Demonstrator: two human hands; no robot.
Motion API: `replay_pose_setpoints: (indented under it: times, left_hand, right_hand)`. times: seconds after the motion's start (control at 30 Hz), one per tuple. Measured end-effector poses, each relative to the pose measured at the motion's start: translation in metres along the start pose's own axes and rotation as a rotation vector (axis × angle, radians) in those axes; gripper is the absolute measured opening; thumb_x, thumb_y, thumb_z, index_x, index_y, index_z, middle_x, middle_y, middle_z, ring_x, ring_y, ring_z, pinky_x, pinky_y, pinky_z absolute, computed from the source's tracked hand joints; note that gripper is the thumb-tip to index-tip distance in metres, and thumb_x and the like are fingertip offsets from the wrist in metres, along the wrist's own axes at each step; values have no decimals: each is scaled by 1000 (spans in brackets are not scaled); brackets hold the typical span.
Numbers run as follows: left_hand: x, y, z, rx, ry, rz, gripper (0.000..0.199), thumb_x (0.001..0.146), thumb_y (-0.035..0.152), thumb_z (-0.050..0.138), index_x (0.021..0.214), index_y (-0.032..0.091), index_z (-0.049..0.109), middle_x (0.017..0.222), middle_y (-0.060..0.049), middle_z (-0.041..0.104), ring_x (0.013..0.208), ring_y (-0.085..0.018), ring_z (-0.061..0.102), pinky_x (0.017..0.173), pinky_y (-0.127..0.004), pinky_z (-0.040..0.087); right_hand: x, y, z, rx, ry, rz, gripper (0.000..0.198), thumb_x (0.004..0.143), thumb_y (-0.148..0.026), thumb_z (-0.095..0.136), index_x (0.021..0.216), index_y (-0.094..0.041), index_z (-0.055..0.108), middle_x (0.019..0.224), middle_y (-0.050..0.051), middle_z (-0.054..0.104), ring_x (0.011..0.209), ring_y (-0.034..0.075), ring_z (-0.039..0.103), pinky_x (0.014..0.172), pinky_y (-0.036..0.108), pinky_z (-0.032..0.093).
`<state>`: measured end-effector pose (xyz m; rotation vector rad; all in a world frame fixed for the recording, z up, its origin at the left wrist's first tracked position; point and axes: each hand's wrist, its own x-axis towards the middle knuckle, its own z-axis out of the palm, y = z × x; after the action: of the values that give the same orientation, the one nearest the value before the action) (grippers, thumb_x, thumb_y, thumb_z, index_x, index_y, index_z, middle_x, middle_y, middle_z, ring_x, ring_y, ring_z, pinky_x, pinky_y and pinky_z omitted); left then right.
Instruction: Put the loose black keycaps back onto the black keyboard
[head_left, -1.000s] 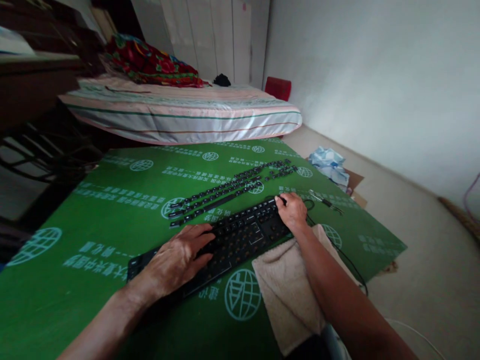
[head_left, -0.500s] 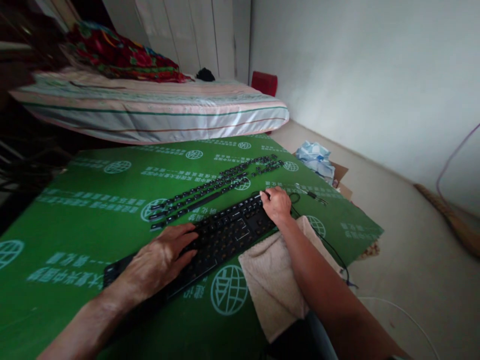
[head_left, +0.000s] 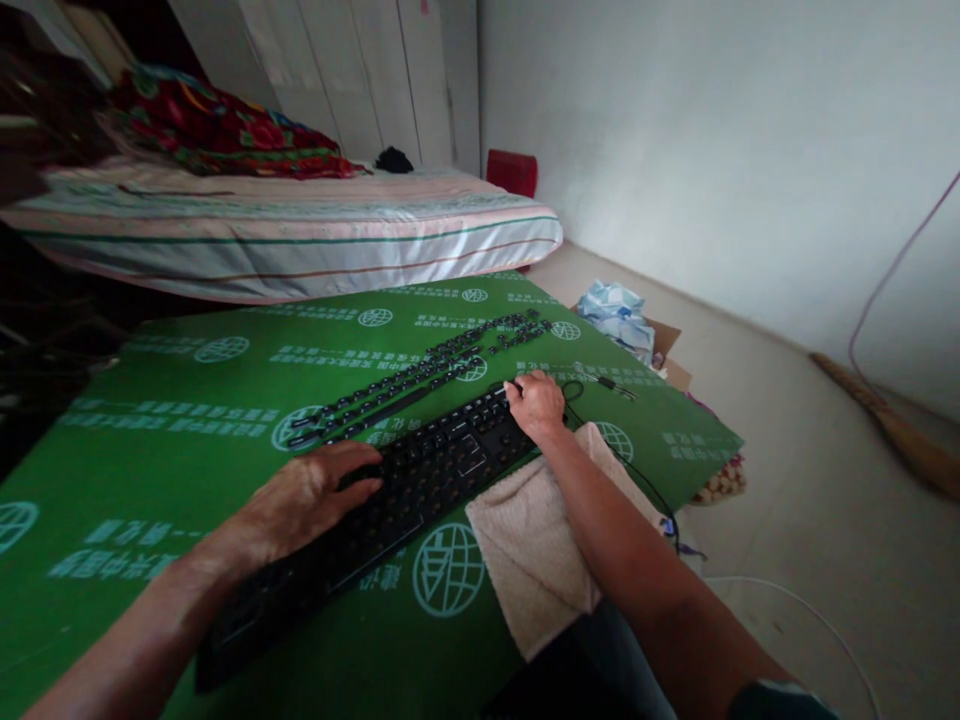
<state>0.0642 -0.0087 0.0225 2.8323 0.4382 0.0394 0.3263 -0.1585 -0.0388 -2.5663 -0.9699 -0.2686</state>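
A black computer keyboard (head_left: 427, 480) lies aslant on the green printed board. Its upper rows bear keycaps; much of the lower area shows bare key seats. My right hand (head_left: 538, 405) is closed around the far right end of the keyboard. Over the keyboard's upper left part, my left hand (head_left: 319, 490) brings thumb and forefinger together at the keys. Whatever is between those fingertips is too dark to make out. Loose black keycaps (head_left: 405, 385) lie in several rows behind the keyboard.
A beige cloth (head_left: 525, 550) lies under my right forearm. A small tool with a dark handle (head_left: 611, 384) rests on the green board (head_left: 180, 410) beside the cable (head_left: 645, 480). Beyond the board stands a bed (head_left: 300, 240). Blue-white plastic (head_left: 615, 310) sits at the right.
My left thumb and forefinger have drawn closer together over the keys. The keyboard's left end has shifted towards me. My right hand keeps its hold, and the view has turned slightly right.
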Motion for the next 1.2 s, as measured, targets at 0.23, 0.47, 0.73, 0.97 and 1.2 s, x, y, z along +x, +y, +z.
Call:
replay_pose_setpoints:
  times: [0.23, 0.47, 0.73, 0.97, 1.2]
  left_hand:
    - [2, -5, -1, -99, -5, -14, 46, 90, 49, 42, 110, 13, 62, 113, 0, 65, 106, -21, 60, 97, -35, 43]
    - [1, -27, 13, -152, 45, 75, 41, 85, 53, 49, 103, 20, 66, 112, -3, 67, 105, -23, 62, 93, -31, 48]
    - [-18, -12, 16, -139, 225, 80, 42, 87, 51, 46, 103, 19, 68, 110, -5, 68, 107, -22, 61, 96, -35, 48]
    - [-33, -3, 20, -166, 361, 36, 37, 89, 45, 46, 99, 16, 68, 107, -7, 69, 99, -20, 65, 89, -30, 52]
    - [-44, -5, 30, -103, 459, 22, 32, 91, 37, 45, 98, 14, 67, 106, -10, 68, 99, -20, 64, 88, -32, 53]
  right_hand:
    - [-1, 0, 2, -7, 9, -8, 36, 92, -41, 41, 90, -19, 69, 98, 10, 65, 90, 21, 56, 76, 30, 40]
    - [-1, 0, 4, -41, 18, -5, 35, 91, -42, 42, 89, -19, 69, 96, 8, 65, 89, 21, 57, 75, 29, 40]
    - [-5, 2, 5, -44, 40, -37, 34, 90, -40, 43, 89, -19, 69, 93, 9, 66, 87, 20, 57, 73, 28, 39]
    - [-6, 8, 14, -18, 86, -70, 34, 89, -40, 44, 89, -18, 70, 90, 9, 66, 80, 20, 57, 69, 28, 37]
    - [-8, 12, 20, -22, 125, -92, 34, 89, -40, 44, 90, -18, 70, 87, 8, 65, 76, 19, 56, 65, 28, 35]
